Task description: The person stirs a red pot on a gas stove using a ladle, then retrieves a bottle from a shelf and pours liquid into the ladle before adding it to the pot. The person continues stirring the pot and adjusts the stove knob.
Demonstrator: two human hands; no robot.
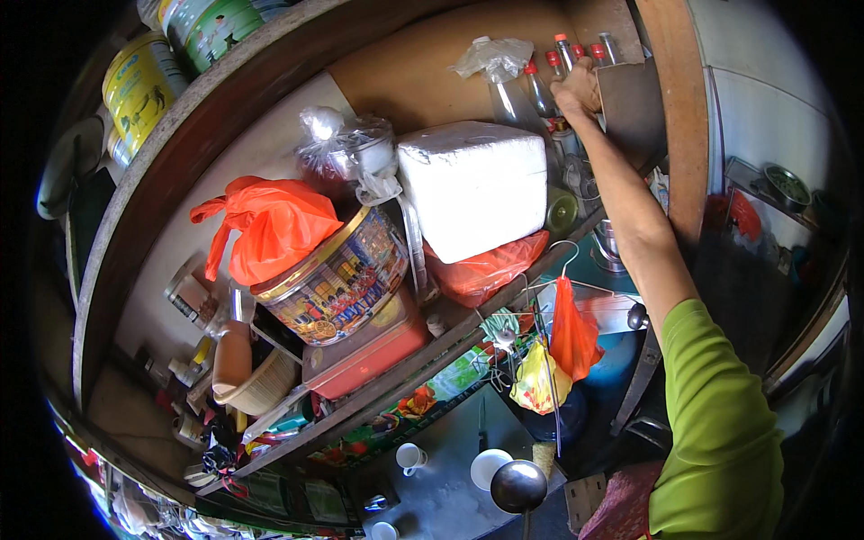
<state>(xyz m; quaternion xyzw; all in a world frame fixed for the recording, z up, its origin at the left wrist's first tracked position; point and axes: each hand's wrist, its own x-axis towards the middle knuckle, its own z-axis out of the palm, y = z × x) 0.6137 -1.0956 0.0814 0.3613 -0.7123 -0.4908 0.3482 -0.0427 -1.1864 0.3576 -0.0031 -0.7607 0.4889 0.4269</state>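
My right hand [579, 89], on a bare arm with a green sleeve, reaches up to the far right end of a wooden shelf. It is among several glass bottles [538, 91] with red caps, beside a brown cardboard piece [629, 94]. The fingers are partly hidden, so whether they grip a bottle is unclear. A clear bottle with a plastic bag [496, 59] over its top stands to the left of the hand. My left hand is out of view. Low in the picture a metal ladle [518, 486] shows, its handle running off the bottom edge.
A white foam box [476, 189] sits mid-shelf, beside a decorated tin [337, 277] topped by a red plastic bag [273, 229]. Wire hangers [570, 260] and bags hang from the shelf's front edge. Below, a table [445, 466] holds a mug [410, 459], a white bowl [489, 468] and a knife [482, 425].
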